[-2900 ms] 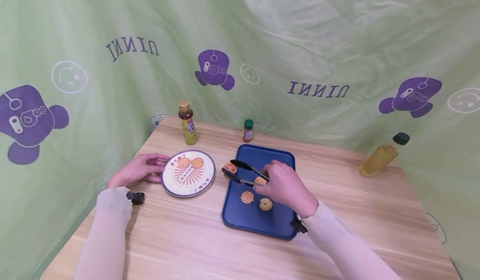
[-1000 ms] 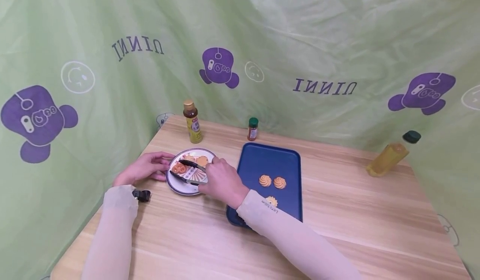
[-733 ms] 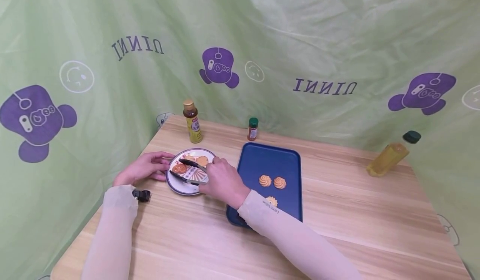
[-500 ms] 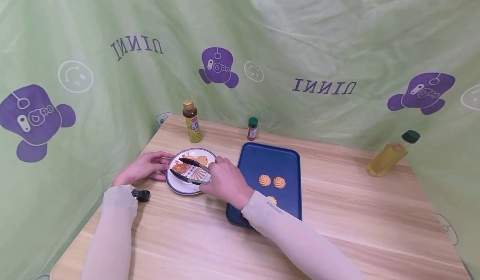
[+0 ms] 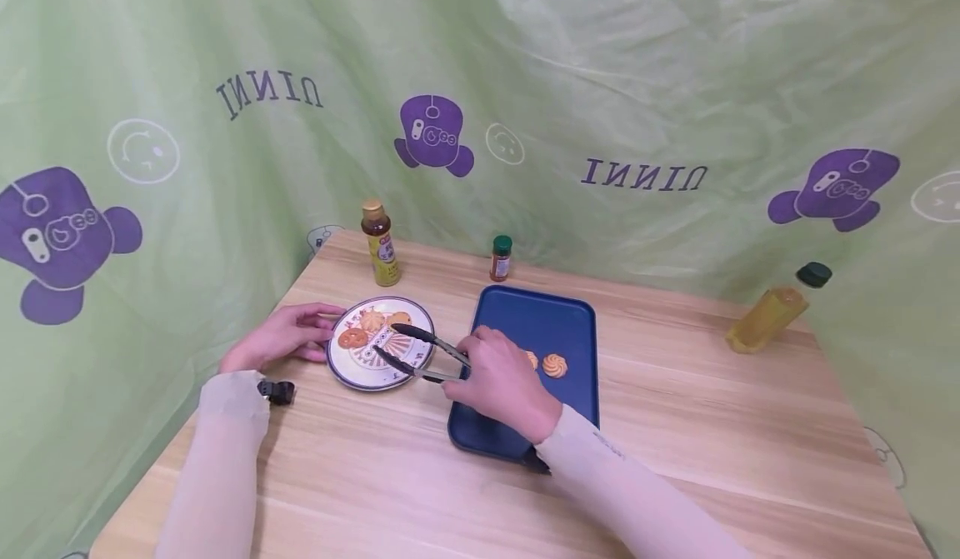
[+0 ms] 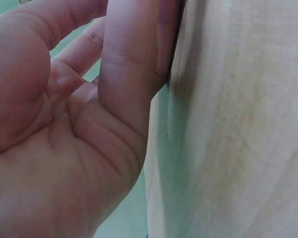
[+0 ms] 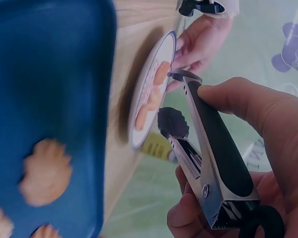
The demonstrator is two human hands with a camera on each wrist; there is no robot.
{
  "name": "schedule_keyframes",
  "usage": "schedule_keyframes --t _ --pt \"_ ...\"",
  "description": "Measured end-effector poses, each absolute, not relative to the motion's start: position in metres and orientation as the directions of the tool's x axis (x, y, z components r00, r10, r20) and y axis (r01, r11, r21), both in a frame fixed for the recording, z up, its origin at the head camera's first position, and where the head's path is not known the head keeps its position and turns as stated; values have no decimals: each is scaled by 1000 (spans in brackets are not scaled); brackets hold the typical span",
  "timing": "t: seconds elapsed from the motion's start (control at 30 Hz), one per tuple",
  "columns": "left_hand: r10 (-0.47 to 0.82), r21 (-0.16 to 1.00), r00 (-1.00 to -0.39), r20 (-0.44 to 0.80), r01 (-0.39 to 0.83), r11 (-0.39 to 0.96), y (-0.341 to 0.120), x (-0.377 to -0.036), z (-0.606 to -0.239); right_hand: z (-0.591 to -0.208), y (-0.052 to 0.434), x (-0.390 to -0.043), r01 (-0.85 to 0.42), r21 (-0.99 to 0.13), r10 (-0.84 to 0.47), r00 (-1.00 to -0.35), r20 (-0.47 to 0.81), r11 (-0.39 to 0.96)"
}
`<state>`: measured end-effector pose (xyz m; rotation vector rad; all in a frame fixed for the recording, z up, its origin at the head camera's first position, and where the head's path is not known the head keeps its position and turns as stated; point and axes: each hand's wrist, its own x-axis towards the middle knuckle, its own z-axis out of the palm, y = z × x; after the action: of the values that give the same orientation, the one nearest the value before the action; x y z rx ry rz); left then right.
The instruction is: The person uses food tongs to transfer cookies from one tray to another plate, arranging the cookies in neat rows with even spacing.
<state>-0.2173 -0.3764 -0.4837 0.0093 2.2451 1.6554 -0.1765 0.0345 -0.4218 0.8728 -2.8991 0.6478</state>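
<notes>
My right hand (image 5: 491,376) grips black tongs (image 5: 420,352) over the gap between plate and tray. The tong tips stand apart and hold nothing. In the right wrist view the tongs (image 7: 208,144) point toward the plate (image 7: 148,106). The round patterned plate (image 5: 341,373) carries three cookies, one of them a reddish cookie (image 5: 352,338) at its left. My left hand (image 5: 281,341) lies on the table with its fingers touching the plate's left rim. The blue tray (image 5: 525,317) holds a swirl cookie (image 5: 556,365); another is partly hidden behind my right hand.
A brown sauce bottle (image 5: 378,242) and a small green-capped spice jar (image 5: 499,258) stand at the table's back. A yellow oil bottle (image 5: 768,313) leans at the far right. Green printed cloth surrounds the table (image 5: 675,426).
The tongs carried a reddish cookie from the tray to the plate and let it go. My right hand has since drawn the empty tongs back right toward the tray. The left hand stayed.
</notes>
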Motion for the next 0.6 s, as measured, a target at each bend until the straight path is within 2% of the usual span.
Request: schedule_keyframes --t 0.27,0.6 --pt "203 918 -935 -290 -212 335 -375 -213 -484 -434 91 -155 -448 -414 -420 -893 162 793" --pt "221 919 -933 -285 -201 338 -380 -219 -485 -429 155 -136 -316 -407 -274 -948 161 857"
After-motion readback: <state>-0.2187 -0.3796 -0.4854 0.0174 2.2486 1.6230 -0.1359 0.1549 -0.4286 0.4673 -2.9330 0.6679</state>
